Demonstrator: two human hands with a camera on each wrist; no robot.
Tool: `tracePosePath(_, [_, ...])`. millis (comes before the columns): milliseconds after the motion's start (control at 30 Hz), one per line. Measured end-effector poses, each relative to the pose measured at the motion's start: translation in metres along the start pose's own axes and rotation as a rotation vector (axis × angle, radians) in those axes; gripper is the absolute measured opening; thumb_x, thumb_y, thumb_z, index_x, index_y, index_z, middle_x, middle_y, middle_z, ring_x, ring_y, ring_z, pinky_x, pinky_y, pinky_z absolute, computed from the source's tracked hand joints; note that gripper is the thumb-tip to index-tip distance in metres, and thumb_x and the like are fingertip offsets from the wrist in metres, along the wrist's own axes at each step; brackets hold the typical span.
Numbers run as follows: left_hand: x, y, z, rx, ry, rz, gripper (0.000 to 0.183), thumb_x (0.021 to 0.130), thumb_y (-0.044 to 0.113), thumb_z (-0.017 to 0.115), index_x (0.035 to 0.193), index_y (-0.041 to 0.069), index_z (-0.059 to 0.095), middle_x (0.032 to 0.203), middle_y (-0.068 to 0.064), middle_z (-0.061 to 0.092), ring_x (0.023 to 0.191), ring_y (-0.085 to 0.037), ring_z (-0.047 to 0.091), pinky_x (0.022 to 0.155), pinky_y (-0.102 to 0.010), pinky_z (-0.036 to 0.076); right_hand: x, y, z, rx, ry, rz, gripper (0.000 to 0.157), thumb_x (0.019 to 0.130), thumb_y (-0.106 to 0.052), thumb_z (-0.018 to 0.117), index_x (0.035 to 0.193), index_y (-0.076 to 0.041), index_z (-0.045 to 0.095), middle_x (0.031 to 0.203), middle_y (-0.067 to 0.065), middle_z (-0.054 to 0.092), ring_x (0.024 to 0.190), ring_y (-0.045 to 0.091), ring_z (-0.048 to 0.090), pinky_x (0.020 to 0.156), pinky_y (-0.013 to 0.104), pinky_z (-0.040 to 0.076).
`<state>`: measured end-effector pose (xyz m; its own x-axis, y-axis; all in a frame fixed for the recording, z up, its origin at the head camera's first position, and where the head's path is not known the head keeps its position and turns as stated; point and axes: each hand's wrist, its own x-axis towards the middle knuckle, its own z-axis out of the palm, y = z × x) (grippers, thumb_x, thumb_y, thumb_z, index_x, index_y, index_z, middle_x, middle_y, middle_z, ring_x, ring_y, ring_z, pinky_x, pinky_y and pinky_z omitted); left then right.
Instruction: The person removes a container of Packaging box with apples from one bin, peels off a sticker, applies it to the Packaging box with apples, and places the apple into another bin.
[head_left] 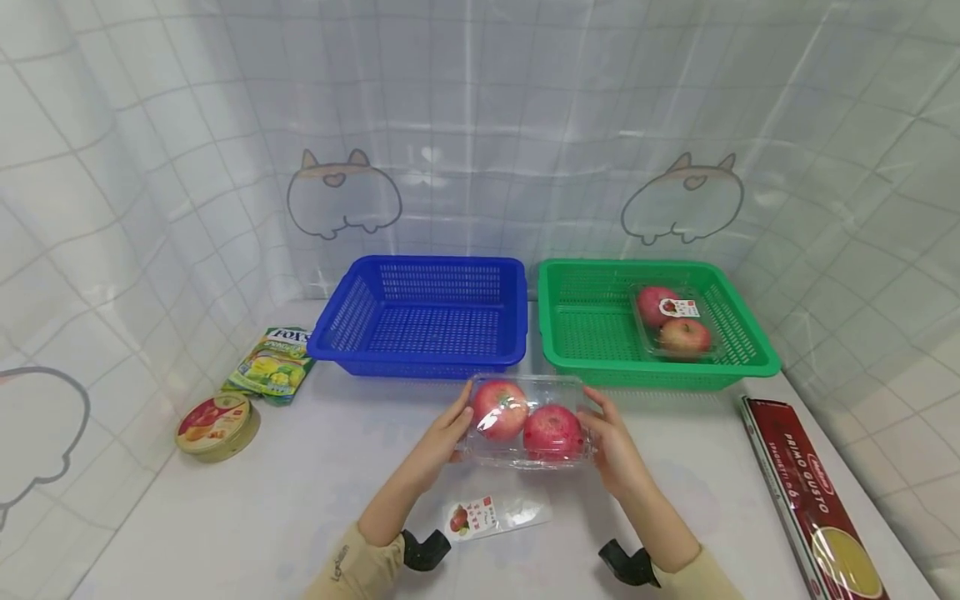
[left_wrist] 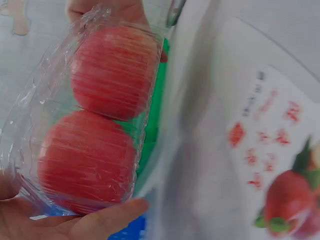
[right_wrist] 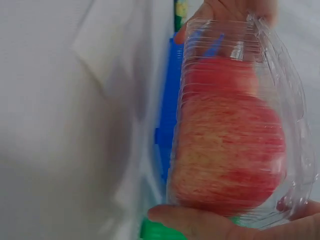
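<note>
A clear plastic clamshell box (head_left: pixel 549 390) holding two red apples (head_left: pixel 501 410) is up in front of me, above the white surface. My left hand (head_left: pixel 444 435) grips its left end, and my right hand (head_left: pixel 617 446) holds the right end. In the left wrist view, the left fingers (left_wrist: pixel 107 216) lie along the box's side. From the right wrist, the right thumb or finger (right_wrist: pixel 192 220) shows against the box's near end. Below the box lies a clear plastic piece with an apple label (head_left: pixel 474 517).
Behind the box stand a blue basket (head_left: pixel 427 368) and a green basket (head_left: pixel 645 373). Another apple box (head_left: pixel 678 321) sits in the green one. At left are a yellow-green Fox's bag (head_left: pixel 273 367) and a round tin (head_left: pixel 217 425); at right, a red spaghetti box (head_left: pixel 813 500).
</note>
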<state>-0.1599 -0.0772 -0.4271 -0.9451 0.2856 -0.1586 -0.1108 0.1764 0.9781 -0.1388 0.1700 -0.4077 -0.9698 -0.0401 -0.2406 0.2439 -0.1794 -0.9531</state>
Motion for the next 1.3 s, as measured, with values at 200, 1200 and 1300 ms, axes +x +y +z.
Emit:
tracePosePath(200, [0.008, -0.010, 0.004, -0.033, -0.004, 0.036, 0.053, 0.101, 0.024, 0.033, 0.149, 0.013, 0.012, 0.151, -0.023, 0.010, 0.131, -0.045, 0.025, 0.099, -0.055, 0.035, 0.011, 0.013, 0.000, -0.029, 0.036, 0.019, 0.055, 0.094, -0.006, 0.036, 0.144, -0.004, 0.016, 0.141, 0.026, 0.022, 0.081, 0.010, 0.047, 0.070, 0.022, 0.041])
tracePosePath(1200, [0.010, -0.021, 0.002, 0.055, 0.117, 0.045, 0.067, 0.100, 0.028, 0.038, 0.147, 0.003, -0.002, 0.135, -0.031, 0.036, 0.114, -0.039, 0.047, 0.091, -0.046, 0.045, 0.027, 0.021, -0.003, -0.146, 0.047, -0.001, 0.057, 0.093, -0.007, 0.039, 0.145, -0.003, 0.015, 0.144, 0.029, 0.020, 0.112, 0.030, 0.046, 0.094, 0.040, 0.039])
tracePosePath(1300, [-0.003, -0.020, -0.003, 0.112, 0.174, 0.010, 0.068, 0.099, 0.030, 0.039, 0.147, 0.002, -0.001, 0.130, -0.032, 0.040, 0.106, -0.037, 0.055, 0.086, -0.044, 0.049, 0.025, 0.019, -0.004, -0.150, 0.046, -0.028, 0.058, 0.094, -0.008, 0.039, 0.145, -0.004, 0.012, 0.145, 0.029, 0.017, 0.129, 0.041, 0.028, 0.105, 0.054, 0.025])
